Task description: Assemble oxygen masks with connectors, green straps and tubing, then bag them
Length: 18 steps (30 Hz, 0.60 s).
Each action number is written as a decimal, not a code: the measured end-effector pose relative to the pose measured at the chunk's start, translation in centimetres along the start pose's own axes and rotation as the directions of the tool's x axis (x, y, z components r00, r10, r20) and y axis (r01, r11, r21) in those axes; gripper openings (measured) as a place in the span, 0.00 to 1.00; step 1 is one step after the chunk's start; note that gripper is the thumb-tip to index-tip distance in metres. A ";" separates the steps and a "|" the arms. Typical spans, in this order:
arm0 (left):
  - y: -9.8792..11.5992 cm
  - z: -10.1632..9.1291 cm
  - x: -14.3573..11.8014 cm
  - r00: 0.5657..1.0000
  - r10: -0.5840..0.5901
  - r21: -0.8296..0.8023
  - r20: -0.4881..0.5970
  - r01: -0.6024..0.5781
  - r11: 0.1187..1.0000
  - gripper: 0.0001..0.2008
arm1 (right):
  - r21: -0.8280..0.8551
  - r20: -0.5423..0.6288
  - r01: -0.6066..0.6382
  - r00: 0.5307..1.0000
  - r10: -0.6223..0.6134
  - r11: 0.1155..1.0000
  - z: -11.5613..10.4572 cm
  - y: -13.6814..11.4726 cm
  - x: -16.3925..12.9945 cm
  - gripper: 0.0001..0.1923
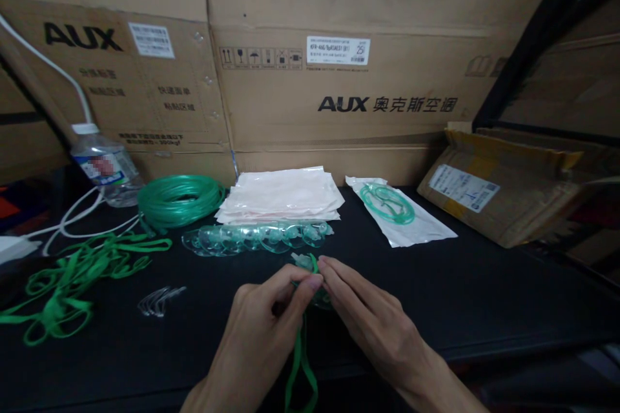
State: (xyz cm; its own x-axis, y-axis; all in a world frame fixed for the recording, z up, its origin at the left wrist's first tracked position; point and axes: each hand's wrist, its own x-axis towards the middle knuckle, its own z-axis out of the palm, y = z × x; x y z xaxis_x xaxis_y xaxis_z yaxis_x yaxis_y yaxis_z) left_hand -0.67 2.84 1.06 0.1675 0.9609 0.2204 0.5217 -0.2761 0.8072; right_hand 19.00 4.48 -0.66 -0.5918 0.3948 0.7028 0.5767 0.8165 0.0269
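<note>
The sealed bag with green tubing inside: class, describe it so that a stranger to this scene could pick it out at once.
Start at the big cardboard AUX box along the back of the black table. Just below it, right of the stack of flat white pouches, lies the clear sealed bag. It alone shows a green tubing coil inside.

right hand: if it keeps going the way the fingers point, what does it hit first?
The right hand points up-left, fingertips already on the clear mask held with the left hand. Beyond that, likely the row of stacked masks; depth unclear.

head cam | faces forward-down | close over black table
</note>
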 end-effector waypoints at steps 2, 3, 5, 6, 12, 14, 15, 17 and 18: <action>0.2 0.1 -0.1 0.999 0.037 -0.024 0.001 -0.037 0.999 0.18 | -0.036 -0.013 0.009 1.000 -0.009 0.999 -0.1 -0.2 0.0 0.20; 0.3 0.1 -0.1 0.998 0.056 -0.026 0.008 -0.055 0.998 0.19 | -0.050 -0.017 0.005 1.000 -0.006 0.999 -0.2 -0.3 0.1 0.20; 0.3 0.2 -0.3 0.996 0.087 -0.007 0.029 -0.087 0.996 0.18 | -0.071 -0.012 -0.005 1.000 0.004 0.997 0.0 -0.4 0.1 0.20; 0.3 0.3 -0.5 0.994 0.103 0.014 0.035 -0.104 0.995 0.18 | -0.078 -0.007 -0.009 1.000 0.008 0.997 0.1 -0.4 0.2 0.21; 1.0 0.3 -1.8 0.952 0.302 0.208 0.043 -0.304 0.930 0.14 | -0.120 -0.016 -0.074 0.997 0.073 0.990 0.7 -0.3 0.2 0.20; 1.5 0.3 -2.5 0.930 0.363 0.264 0.059 -0.366 0.892 0.12 | -0.171 -0.005 -0.105 0.994 0.105 0.980 0.7 0.1 0.3 0.21; 1.7 0.3 -2.8 0.920 0.384 0.281 0.078 -0.390 0.877 0.12 | -0.198 -0.007 -0.122 0.992 0.123 0.973 0.7 0.4 0.4 0.21; 2.0 0.3 -3.3 0.905 0.406 0.272 0.125 -0.425 0.863 0.11 | -0.222 -0.048 -0.178 0.984 0.171 0.959 0.5 1.1 0.7 0.20; 2.1 0.3 -3.4 0.901 0.409 0.240 0.145 -0.433 0.869 0.11 | -0.213 -0.083 -0.219 0.975 0.205 0.952 0.3 1.4 0.9 0.19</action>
State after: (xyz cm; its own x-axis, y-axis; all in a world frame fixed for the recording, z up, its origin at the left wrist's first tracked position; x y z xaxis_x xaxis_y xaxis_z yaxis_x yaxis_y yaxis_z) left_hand 0.12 -1.02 1.87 0.4853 0.7500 0.4495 0.5813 -0.6608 0.4748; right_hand 19.13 6.14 -0.25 -0.4119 0.5178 0.7499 0.7984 0.6017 0.0231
